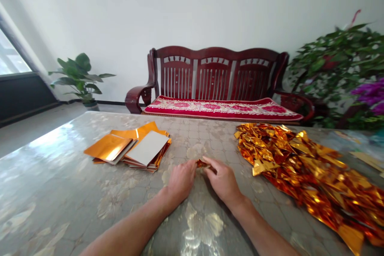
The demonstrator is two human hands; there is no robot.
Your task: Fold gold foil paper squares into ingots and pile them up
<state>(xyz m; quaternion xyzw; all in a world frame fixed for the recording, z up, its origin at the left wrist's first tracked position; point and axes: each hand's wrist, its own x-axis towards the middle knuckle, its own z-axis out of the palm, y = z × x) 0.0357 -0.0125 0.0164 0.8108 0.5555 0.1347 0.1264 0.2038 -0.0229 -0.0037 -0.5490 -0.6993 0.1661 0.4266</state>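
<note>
Both hands are out front, mid tabletop, working a small gold foil piece btwn them. It's right at the fingertips, just above the surface or on it, can't tell which bc the hands block the view. L hand has its fingers bunched nearly closed on the piece's L end, back of the hand facing up, tips mostly hidden. R hand has the other end in a pinch, thumb on the near side & index on the far side, so only a tiny gap btwn those two, filled by foil. Exact shape of the piece = too small/blurry to make out tbh.

Off to the L, near the L hand but not touching, there's a messy stack of foil sheets, mostly shiny gold side up, w/ one pale gray sheet face up on top at the R. On the R side there's a big pile of crumpled-looking folded gold foil, running from the far edge down toward the near R corner, well apart from the R hand. Some clear plastic sits behind it.

Bg: dark red wooden settee w/ a red/white seat cover, potted plant on the L, leafy plant plus purple flowers on the R.
</note>
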